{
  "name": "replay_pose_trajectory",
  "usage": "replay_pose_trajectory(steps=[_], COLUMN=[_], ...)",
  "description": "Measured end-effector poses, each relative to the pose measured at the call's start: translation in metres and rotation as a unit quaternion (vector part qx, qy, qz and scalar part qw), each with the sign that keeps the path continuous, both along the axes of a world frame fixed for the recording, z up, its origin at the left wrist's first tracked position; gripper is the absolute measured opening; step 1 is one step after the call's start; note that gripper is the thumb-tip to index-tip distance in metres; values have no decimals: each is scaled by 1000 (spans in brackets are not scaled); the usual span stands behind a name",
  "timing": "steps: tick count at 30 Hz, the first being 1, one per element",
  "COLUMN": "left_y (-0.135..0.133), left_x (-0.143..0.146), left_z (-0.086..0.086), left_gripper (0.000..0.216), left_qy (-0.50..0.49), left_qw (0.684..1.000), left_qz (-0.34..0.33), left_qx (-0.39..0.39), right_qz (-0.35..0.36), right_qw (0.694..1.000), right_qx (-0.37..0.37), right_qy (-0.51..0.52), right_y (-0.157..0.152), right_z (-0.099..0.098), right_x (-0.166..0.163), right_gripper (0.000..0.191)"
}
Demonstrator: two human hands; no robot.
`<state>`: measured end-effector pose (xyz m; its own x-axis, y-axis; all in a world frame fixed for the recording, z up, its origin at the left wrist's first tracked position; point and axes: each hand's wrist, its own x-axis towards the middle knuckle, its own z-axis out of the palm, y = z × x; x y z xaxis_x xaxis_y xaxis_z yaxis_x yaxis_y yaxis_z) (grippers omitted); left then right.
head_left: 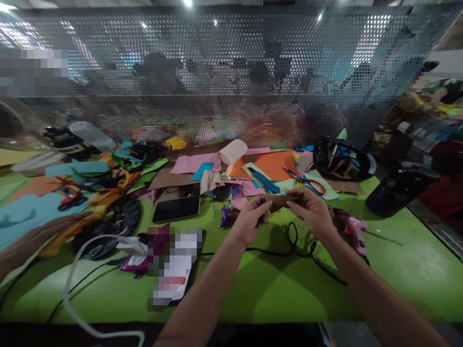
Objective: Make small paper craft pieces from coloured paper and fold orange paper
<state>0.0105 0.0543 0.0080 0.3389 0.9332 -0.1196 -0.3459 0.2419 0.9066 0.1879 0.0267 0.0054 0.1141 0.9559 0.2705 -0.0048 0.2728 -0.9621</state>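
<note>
My left hand (252, 218) and my right hand (311, 210) are raised over the green table (275, 284), both pinched on the ends of a small brown strip of paper (279, 200) held between them. A pink glue gun (352, 230) lies just right of my right hand, its black cord (289, 248) looping under both wrists. A crumpled purple scrap (227, 215) sits by my left hand.
Red-handled scissors (307, 182), an orange sheet (270, 165), a paper roll (232, 151) and coloured offcuts lie behind my hands. A dark phone (176, 209) lies left of centre. Another person's hand (39, 233) rests at far left. A perforated metal screen (231, 72) closes the back.
</note>
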Motion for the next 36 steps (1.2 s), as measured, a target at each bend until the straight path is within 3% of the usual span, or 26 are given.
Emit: replay_pose_trajectory(steps=[9, 16, 23, 36], left_y=[0, -2, -5, -5], left_x=[1, 1, 0, 1], left_z=[-1, 1, 6, 7], left_gripper=[43, 40, 37, 35], left_qy=[-9, -18, -45, -76], left_qw=[999, 999, 998, 996], left_qz=[38, 20, -33, -32], left_qx=[-4, -33, -19, -39], right_qz=[-3, -10, -15, 7], right_qw=[996, 993, 994, 999], right_qx=[-44, -65, -54, -16], right_qy=[75, 98, 98, 30], right_y=[1, 2, 2, -2], right_z=[6, 5, 6, 7], right_x=[4, 5, 3, -1], right_gripper=[32, 31, 30, 30])
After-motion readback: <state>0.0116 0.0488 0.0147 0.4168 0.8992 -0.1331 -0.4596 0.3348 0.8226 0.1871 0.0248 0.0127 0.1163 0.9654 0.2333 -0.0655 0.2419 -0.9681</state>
